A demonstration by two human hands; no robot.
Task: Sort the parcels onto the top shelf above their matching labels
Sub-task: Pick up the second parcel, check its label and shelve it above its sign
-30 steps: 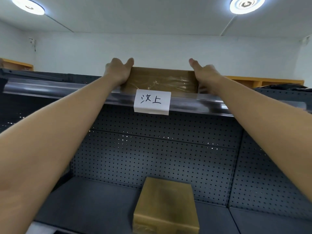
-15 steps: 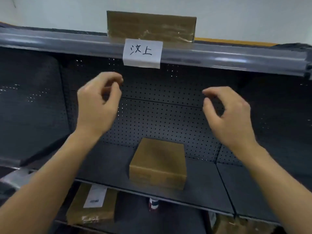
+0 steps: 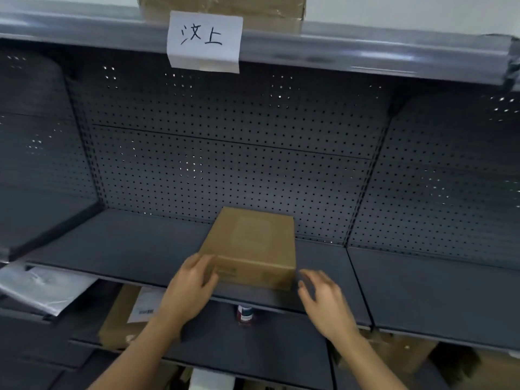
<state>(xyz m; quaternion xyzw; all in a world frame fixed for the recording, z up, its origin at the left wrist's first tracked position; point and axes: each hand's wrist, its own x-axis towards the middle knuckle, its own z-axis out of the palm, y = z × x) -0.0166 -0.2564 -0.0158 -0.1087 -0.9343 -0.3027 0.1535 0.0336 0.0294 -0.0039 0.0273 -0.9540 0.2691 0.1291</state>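
Both hands at the brown parcel (image 3: 251, 247) on the mid shelf (image 3: 135, 243). Left hand (image 3: 192, 287): fingers curled on the near-left corner, touching — not yet a full grip. Right hand (image 3: 323, 295): spread wide, just beside the near-right corner, apart from it (blurred, contact unclear).

Step in hand, by my reading: pickup of the next parcel. One parcel (image 3: 222, 8) already sits on the top shelf (image 3: 365, 49), above the handwritten label (image 3: 204, 40).

Next move needs: right hand closing on the box side, two-hand lift, then check its marking vs. labels — marking not legible from here.
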